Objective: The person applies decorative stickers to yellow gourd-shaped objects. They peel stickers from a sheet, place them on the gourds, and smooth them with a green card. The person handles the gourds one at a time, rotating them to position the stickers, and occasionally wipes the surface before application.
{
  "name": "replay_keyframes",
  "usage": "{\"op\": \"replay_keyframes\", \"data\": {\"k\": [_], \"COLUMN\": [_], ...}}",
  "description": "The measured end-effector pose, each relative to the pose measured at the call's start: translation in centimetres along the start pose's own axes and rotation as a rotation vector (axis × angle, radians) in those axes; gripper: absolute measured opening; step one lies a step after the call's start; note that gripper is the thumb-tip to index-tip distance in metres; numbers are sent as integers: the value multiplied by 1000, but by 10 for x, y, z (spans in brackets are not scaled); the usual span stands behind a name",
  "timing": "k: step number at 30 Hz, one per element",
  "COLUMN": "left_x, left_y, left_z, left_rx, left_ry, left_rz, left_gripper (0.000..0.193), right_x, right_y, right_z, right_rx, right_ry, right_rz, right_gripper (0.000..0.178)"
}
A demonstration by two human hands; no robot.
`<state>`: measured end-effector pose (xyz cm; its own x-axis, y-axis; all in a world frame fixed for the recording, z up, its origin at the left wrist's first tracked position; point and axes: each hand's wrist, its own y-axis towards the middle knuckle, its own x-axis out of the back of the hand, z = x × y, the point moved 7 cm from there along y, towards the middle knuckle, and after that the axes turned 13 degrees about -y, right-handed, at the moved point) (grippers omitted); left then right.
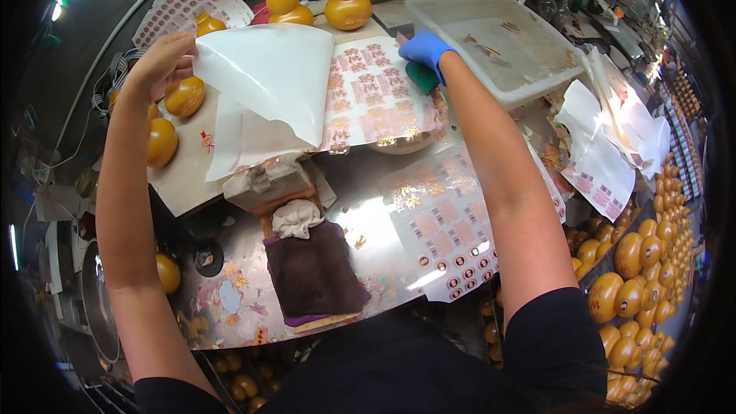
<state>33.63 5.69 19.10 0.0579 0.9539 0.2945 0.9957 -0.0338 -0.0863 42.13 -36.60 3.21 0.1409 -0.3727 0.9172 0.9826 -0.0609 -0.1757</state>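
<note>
My bare left hand pinches the raised corner of a white backing sheet, which curls up over the sheet below it. Under the curl, a sticker sheet printed with pinkish and gold designs shows on the right. At its upper right edge is my right hand in a blue glove, fingers closed. A green flat piece sticks out beneath the palm; its full shape is hidden. Several yellow gourd-shaped bottles, one of them upright, stand behind the sheets, and more are near my left forearm.
A translucent plastic tray stands at the back right. Another sticker sheet lies on the metal table, beside a dark folded cloth and a crumpled white rag. Piled yellow gourd bottles fill the right side. Loose sheets hang there.
</note>
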Motion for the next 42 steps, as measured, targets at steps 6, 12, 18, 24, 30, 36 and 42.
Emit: {"op": "replay_keyframes", "data": {"k": [6,12,18,24,30,36,42], "left_x": [55,79,123,188,191,208,202], "left_y": [-2,-15,-20,-11,-7,-9,-11], "left_z": [9,-7,-7,14,0,-28,-51], "left_rx": [-37,-99,-133,-127,-273,-348,-371], "left_ry": [-39,-54,-147,-215,-420,-597,-538], "left_rz": [-80,-171,-268,-306,-153,-127,-213], "left_gripper": [16,18,24,20,17,22,23], "right_x": [11,19,10,17,19,8,-25], "right_y": [-26,-22,-22,-30,-33,-71,-97], "right_z": [18,6,-17,-4,12,88,166], "right_rx": [-42,10,3,141,180,351,581], "right_ry": [13,-143,400,813,675,590,524], "right_rz": [11,-15,-9,70,23,135,261], "right_gripper": [65,76,62,13,18,21,28]}}
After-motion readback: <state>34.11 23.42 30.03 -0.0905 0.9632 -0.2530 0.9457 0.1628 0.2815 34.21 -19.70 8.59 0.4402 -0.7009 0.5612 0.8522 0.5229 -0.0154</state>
